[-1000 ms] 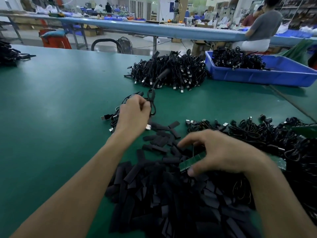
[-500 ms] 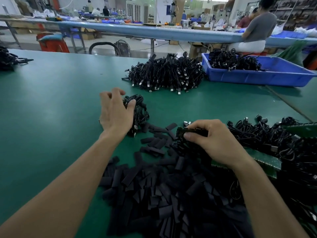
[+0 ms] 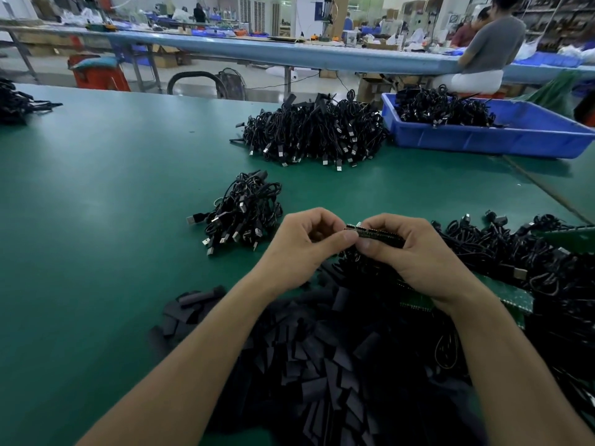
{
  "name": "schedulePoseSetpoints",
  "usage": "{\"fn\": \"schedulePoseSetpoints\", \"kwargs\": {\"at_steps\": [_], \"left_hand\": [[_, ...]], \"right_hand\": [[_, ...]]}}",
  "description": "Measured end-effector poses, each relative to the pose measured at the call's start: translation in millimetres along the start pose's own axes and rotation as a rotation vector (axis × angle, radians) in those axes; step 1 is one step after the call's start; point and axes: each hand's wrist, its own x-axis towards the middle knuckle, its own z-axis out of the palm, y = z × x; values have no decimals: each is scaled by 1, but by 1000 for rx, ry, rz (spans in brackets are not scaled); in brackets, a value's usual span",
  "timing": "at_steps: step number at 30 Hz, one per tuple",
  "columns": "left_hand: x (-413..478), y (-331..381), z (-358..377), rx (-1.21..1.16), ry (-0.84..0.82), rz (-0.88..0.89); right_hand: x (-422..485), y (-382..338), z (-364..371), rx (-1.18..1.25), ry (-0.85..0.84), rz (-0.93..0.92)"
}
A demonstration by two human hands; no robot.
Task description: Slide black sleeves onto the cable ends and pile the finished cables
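My right hand (image 3: 415, 255) grips a narrow green circuit strip on a cable end (image 3: 373, 232) above the table. My left hand (image 3: 306, 244) meets it from the left, its thumb and fingers pinching the strip's left tip; whether a sleeve is between them is hidden. A heap of flat black sleeves (image 3: 322, 358) lies under my forearms. A small pile of black cables with USB plugs (image 3: 244, 214) sits just left of my hands. A tangle of black cables (image 3: 521, 262) spreads along the right.
A large heap of black cables (image 3: 315, 136) lies further back on the green table (image 3: 96, 220). A blue bin (image 3: 489, 140) holding more cables stands at the back right. Another cable bundle (image 3: 16, 104) is at the far left. A person sits at the far bench.
My left hand left the small cable pile and came right to the strip. My right hand lifted the strip off the sleeve heap to meet it.
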Motion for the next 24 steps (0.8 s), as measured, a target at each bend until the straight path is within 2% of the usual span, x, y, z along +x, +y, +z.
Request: {"fn": "schedulePoseSetpoints", "kwargs": {"at_steps": [4,19,21,22,24], "left_hand": [[0,-4,1,-115,-15,-93],[-6,-8,9,-406,-82,-217],[-8,-4,10,-510,-104,-268],[-8,-1,10,-553,-104,-286],[-7,6,7,-575,-35,-279]], "right_hand": [[0,0,-1,2,-42,15],[-3,-2,-11,65,-103,64],[-4,-3,-11,132,-122,69],[-4,-3,-11,177,-103,70],[-3,-3,-12,240,55,69]]}}
